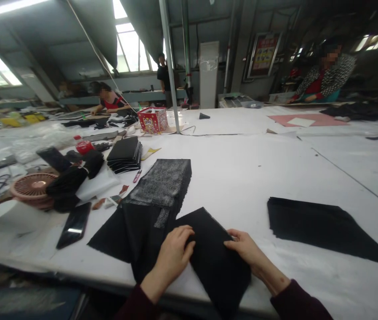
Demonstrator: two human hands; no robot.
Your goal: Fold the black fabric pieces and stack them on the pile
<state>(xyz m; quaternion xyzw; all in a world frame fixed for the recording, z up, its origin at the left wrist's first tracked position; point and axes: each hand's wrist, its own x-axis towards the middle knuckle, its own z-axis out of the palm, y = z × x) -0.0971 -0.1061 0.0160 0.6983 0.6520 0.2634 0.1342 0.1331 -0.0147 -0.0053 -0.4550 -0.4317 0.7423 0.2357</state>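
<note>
The black cloth panel [215, 255] lies between the two grips, its long axis slanting from a far-left end just ahead of the left grip [173, 250] to a near-right end closer to the body than either grip, where it droops past the front edge of the bench [238, 178]. Neither grip is clearly nearer: each is at one of the panel's long edges. The right grip [246, 249] pinches the right-hand edge, thumb laid over the cloth. The left grip rests at the opposite edge with curled fingers and thumb on the cloth; I cannot tell whether it is nipping the cloth or merely steadying it. The panel looks flat, matte and plain, with straight sides, a pointed far corner and a thin paler line along the edge ahead of the right grip; whether it is one layer or several does not show. Ahead and left of the left grip lies a grey-speckled fabric stack [158, 182], with dark cloth pieces [113, 238] directly left of that grip and a smartphone [75, 224] farther left. Well apart to the right of the right grip lies a black fabric pile [318, 229].
</note>
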